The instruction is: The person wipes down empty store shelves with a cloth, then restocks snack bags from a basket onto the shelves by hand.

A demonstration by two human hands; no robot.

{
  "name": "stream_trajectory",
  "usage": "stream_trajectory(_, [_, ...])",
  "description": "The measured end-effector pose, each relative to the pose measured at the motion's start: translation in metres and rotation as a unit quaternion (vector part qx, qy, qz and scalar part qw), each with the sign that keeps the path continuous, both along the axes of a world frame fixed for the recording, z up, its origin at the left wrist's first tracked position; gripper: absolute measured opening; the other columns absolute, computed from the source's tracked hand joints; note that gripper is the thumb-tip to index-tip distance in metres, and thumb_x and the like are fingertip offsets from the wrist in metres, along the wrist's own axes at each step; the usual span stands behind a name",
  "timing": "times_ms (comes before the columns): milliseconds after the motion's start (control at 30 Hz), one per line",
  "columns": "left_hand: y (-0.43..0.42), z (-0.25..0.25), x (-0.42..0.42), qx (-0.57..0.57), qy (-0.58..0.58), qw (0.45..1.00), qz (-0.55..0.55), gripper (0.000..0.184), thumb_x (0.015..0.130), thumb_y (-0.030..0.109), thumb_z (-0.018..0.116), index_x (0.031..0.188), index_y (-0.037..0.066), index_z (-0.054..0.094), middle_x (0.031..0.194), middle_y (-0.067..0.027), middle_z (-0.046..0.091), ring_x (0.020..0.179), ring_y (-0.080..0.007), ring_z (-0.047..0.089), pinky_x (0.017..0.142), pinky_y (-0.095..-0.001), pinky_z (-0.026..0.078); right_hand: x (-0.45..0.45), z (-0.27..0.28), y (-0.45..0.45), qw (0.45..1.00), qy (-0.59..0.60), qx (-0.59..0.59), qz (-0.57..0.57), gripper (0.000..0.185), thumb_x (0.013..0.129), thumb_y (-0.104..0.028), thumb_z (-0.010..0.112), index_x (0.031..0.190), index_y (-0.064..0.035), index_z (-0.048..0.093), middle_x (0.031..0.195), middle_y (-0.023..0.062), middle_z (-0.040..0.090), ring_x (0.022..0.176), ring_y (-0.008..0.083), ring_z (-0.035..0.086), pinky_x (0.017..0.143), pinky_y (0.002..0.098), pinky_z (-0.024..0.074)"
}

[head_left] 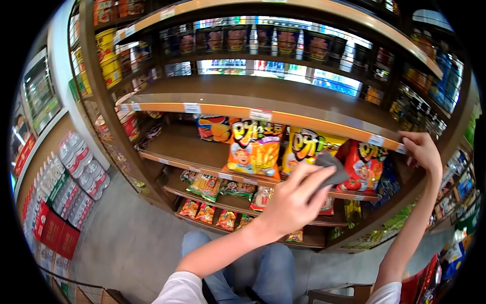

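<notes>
My left hand (291,202) is closed around a dark grey cloth (331,169), held in front of the bags of chips on the middle shelf. Behind the cloth stand a yellow chip bag (307,142) and a red chip bag (365,164); an orange chip bag (253,149) is to their left. At the right end of the brown shelf board (263,91), my right hand (424,153) has its fingers on the front edge, beside a price tag (401,148). Its fingertips are partly hidden by the hand itself.
Dark cup-noodle tubs (238,39) line the shelf above. Small snack packets (205,213) fill the lower shelves. Packs of water bottles (83,162) stand at the left beyond the grey floor (126,233). The shelf's right post (379,223) rises close to my right arm.
</notes>
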State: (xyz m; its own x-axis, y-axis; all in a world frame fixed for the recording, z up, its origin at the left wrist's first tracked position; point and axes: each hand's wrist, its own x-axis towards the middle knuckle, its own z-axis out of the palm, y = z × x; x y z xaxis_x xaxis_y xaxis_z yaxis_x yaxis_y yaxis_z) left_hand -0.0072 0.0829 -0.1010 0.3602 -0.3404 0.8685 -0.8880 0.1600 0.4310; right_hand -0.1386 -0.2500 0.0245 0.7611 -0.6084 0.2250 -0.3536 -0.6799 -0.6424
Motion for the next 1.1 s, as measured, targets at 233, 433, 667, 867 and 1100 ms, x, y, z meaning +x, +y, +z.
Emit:
stream_trajectory(233, [0.104,-0.002,0.081,-0.001,-0.036,0.983,0.182,0.031,0.074,-0.001,0.075,0.105,0.004,0.073,0.092,-0.0123,0.065,0.081,-0.0229,0.066,0.073,-0.0310,0.054,0.024,-0.002,0.097,0.934,-0.313,-0.172,0.019,0.030,0.097,-0.008,0.058,0.124,0.0048,0.060,0.109,0.0119,0.070,0.095,0.0122,0.066,0.082,0.0226,0.0501])
stream_trajectory(433, [0.156,0.021,0.131,0.009,-0.103,0.968,0.229,0.027,0.079,-0.002,0.070,0.106,0.002,0.071,0.090,-0.0122,0.064,0.075,-0.0237,0.066,0.065,-0.0308,0.053,0.135,-0.026,0.247,0.898,-0.318,0.003,0.305,0.005,0.086,0.000,0.068,0.083,0.0039,0.068,0.070,0.0068,0.068,0.058,0.0081,0.062,0.053,0.0207,0.0478])
stream_trajectory(667, [0.196,0.076,0.154,0.139,0.156,0.973,0.097,0.014,0.087,0.002,0.064,0.099,-0.003,0.067,0.075,-0.0117,0.062,0.062,-0.0206,0.058,0.057,-0.0299,0.046,0.214,0.010,0.327,0.874,-0.072,-0.022,0.481,0.029,0.081,-0.011,0.077,0.099,-0.0012,0.056,0.074,0.0133,0.065,0.069,0.0327,0.065,0.064,0.0401,0.0506])
stream_trajectory(867, [0.237,0.127,0.142,0.106,0.367,0.924,-0.012,0.014,0.088,0.001,0.067,0.101,-0.005,0.064,0.083,-0.0087,0.069,0.069,-0.0065,0.063,0.056,-0.0223,0.047,0.214,0.068,0.354,0.850,-0.058,-0.005,0.524,0.040,0.083,-0.008,0.071,0.116,-0.0012,0.050,0.100,0.0185,0.059,0.093,0.0388,0.061,0.076,0.0463,0.0506])
stream_trajectory(1100, [0.230,0.195,0.115,0.026,0.439,0.895,-0.073,0.031,0.088,0.001,0.070,0.115,-0.001,0.055,0.102,-0.0101,0.069,0.096,-0.0141,0.067,0.084,-0.0266,0.053,0.210,0.138,0.359,0.874,-0.083,0.091,0.471,0.019,0.081,-0.007,0.075,0.097,-0.0036,0.065,0.095,0.0144,0.062,0.089,0.0352,0.061,0.077,0.0414,0.0516])
